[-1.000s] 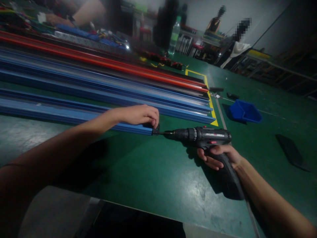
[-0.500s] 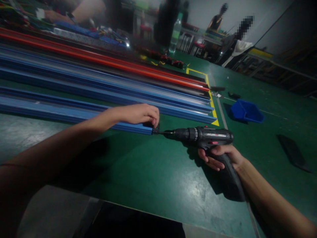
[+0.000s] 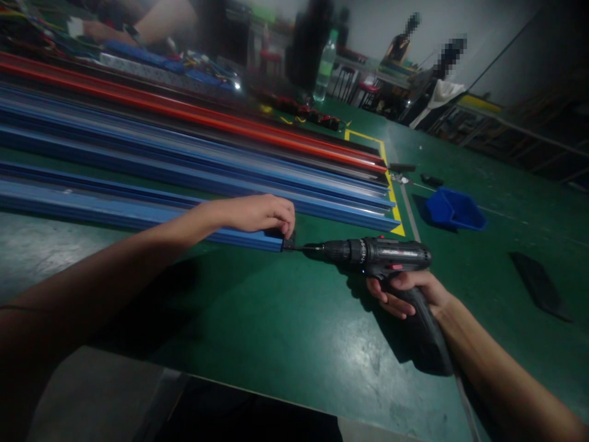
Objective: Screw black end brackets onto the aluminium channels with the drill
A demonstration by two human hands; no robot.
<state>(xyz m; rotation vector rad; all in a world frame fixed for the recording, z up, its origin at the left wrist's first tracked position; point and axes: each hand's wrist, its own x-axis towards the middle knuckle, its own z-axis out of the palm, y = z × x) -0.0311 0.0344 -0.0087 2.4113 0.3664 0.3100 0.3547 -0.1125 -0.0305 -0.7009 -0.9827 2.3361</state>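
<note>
My right hand (image 3: 405, 293) is wrapped around the grip of a black cordless drill (image 3: 386, 255), index finger at the trigger. Its thin bit points left and meets a small black end piece (image 3: 289, 241) on the end of the nearest blue aluminium profile (image 3: 248, 239). Over that end curls my left hand (image 3: 264, 213), its fingers closed down on the black piece. They partly hide it. Whether a screw sits at the bit's tip is too small to make out. A small light glows near the drill's trigger.
Behind lie more blue profiles (image 3: 322, 212) and a red profile (image 3: 276, 129). To the right are a blue bin (image 3: 453, 210) and a flat black object (image 3: 540, 285) on the green table (image 3: 285, 331). A bottle (image 3: 324, 70) stands farther back; another person's arm (image 3: 161, 21) is at upper left.
A small light near the drill's trigger has come on. The view has shifted slightly; both hands, the drill and the profile keep nearly the same places.
</note>
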